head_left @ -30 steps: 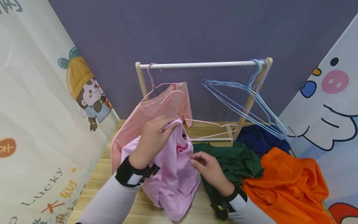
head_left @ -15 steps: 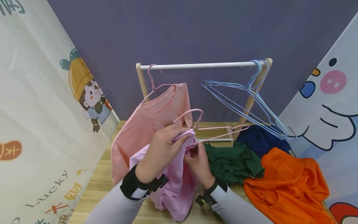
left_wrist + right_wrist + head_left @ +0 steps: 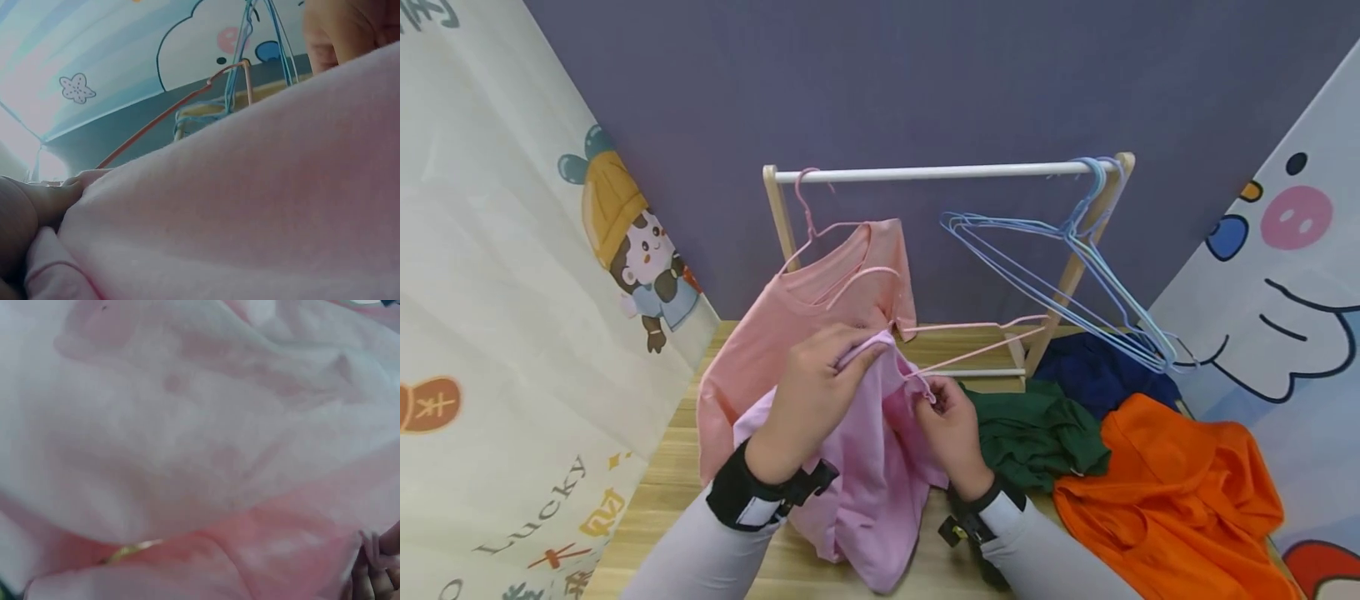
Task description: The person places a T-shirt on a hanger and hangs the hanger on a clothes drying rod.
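The light pink shirt (image 3: 865,492) hangs in folds nearest the wearer, over the worktop (image 3: 670,475); whether its lower end rests there is unclear. The left hand (image 3: 816,379) is closed in a pinch on its upper edge, seemingly to bear its weight and steady the pink hanger (image 3: 955,326), whose hook rises beside that grip; whether the fingers also catch the wire is hidden. The right hand (image 3: 951,433), fingers curled, pinches another edge, apparently of the neckline, just below the hanger's bare arm, probably to keep the opening spread. To the right lie a dark green garment (image 3: 1037,433) and an orange garment (image 3: 1172,500), with a navy garment (image 3: 1078,362) behind, seemingly heaped aside within reach. Beyond, a salmon-pink shirt (image 3: 775,358) hangs at the left of the rack's white rail (image 3: 925,174), while blue hangers (image 3: 1022,223) bunch at its right end, perhaps to leave the middle free.
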`<state>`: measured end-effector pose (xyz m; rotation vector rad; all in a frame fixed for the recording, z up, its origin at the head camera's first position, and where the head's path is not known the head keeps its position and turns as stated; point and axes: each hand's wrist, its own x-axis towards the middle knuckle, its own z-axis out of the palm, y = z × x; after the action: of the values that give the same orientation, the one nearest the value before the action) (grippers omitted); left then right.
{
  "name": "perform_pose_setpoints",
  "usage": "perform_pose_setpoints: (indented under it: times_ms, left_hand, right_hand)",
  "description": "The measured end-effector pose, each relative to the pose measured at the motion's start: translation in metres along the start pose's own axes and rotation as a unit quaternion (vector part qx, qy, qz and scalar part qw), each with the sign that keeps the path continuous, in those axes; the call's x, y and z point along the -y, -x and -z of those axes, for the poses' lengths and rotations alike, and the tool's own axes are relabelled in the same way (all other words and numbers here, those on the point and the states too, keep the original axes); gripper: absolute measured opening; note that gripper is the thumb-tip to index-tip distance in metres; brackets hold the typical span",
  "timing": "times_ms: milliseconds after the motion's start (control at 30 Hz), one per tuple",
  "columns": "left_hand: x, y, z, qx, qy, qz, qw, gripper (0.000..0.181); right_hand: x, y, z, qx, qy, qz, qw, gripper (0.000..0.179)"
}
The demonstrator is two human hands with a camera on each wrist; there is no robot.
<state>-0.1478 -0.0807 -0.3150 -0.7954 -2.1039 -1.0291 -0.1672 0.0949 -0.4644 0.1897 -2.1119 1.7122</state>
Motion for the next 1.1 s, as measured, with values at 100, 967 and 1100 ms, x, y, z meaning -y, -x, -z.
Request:
perform_pose_setpoints:
  times_ms: [100,967,1100]
  left_hand:
    - [0.006,0.0,0.003,-0.013,-0.004,0.003,0.9999,0.019]
    - [0.032,0.024,0.022,-0.026,0.0,0.054,0.9982,0.015]
    - [0.036,0.028,0.022,-0.01,-0.031,0.053,0.9981,0.015]
  right_hand:
    - [0.011,0.001,0.006,0.003,-0.014,-0.002,0.9999,0.013]
    - [0.0,-0.033,0.098,0.034,-0.06,-0.045,0.9966,0.029]
    - [0.004,-0.037,0.111,0.01,-0.063,-0.058,0.9963,0.028]
